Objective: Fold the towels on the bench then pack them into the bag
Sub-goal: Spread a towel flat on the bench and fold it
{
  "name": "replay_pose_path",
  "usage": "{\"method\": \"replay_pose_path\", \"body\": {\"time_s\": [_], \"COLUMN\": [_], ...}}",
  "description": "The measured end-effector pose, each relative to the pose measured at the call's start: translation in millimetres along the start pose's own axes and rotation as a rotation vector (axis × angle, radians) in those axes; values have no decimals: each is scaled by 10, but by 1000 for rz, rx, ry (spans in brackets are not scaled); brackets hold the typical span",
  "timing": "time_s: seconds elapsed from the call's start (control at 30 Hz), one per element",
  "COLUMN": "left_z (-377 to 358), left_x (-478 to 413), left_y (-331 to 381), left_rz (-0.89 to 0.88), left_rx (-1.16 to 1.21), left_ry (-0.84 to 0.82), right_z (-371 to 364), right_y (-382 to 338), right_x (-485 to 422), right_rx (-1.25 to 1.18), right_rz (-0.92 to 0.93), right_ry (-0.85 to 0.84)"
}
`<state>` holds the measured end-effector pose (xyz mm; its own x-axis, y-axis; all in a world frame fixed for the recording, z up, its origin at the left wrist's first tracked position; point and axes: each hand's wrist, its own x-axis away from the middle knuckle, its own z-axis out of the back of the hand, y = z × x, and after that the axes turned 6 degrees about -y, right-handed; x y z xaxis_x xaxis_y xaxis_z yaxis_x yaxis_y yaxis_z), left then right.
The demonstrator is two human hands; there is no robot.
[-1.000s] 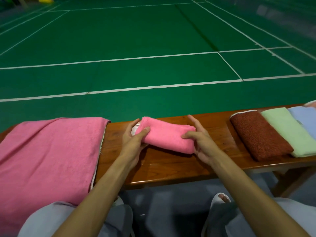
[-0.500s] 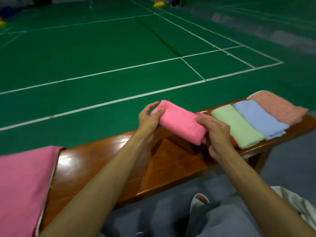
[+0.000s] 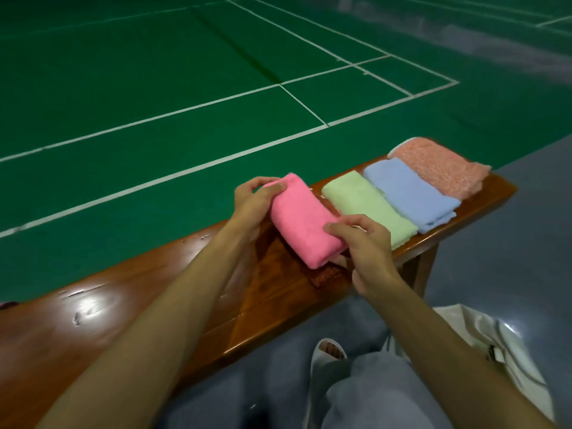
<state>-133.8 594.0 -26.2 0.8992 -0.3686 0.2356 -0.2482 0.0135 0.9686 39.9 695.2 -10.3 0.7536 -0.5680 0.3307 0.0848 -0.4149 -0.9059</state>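
Note:
A folded pink towel (image 3: 301,222) is held over the wooden bench (image 3: 154,292), lying on top of a brown towel (image 3: 325,275) of which only a corner shows. My left hand (image 3: 252,202) grips its far end. My right hand (image 3: 362,243) grips its near end. To the right, side by side on the bench, lie a folded green towel (image 3: 368,205), a blue towel (image 3: 408,193) and a salmon towel (image 3: 439,167). A cream cloth bag (image 3: 501,345) sits on the floor at the lower right.
The bench's right end (image 3: 504,190) lies just past the salmon towel, with a leg (image 3: 424,270) beneath it. Green court flooring with white lines (image 3: 185,168) stretches beyond. My knees and a white slipper (image 3: 328,354) are below the bench on grey floor.
Both hands have carried the folded pink towel rightward along the bench and onto the brown towel beside the green one. The view swung right, so the large pink towel at the left is gone.

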Motion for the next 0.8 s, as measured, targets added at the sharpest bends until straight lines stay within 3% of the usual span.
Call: {"method": "replay_pose_path", "body": {"time_s": [0.1,0.27,0.33,0.47,0.53,0.67,0.8], "left_z": [107,44,-3,-75,-103,-242,-290], "left_x": [-27,-4,-36,-55,-53,-71,-90], "left_y": [-137,-107,-135,-218,-214,-127,-205], "left_rz": [-31,-48,-107,-270,-310,-183,-134], "left_rx": [-95,-49,-96,-447,-475,-126,-222], "left_ry": [13,-33,-52,-14,45,14,57], "right_z": [-57,22,40,37,41,83,138], "right_y": [61,18,32,27,7,-48,-73], "right_x": [-27,1,33,39,-8,-73,-106], "right_rx": [191,423,711,1235,1247,1128,1085], "right_rz": [89,189,299,481,550,630,588], "right_ry": [21,105,166,289,278,292,388]}}
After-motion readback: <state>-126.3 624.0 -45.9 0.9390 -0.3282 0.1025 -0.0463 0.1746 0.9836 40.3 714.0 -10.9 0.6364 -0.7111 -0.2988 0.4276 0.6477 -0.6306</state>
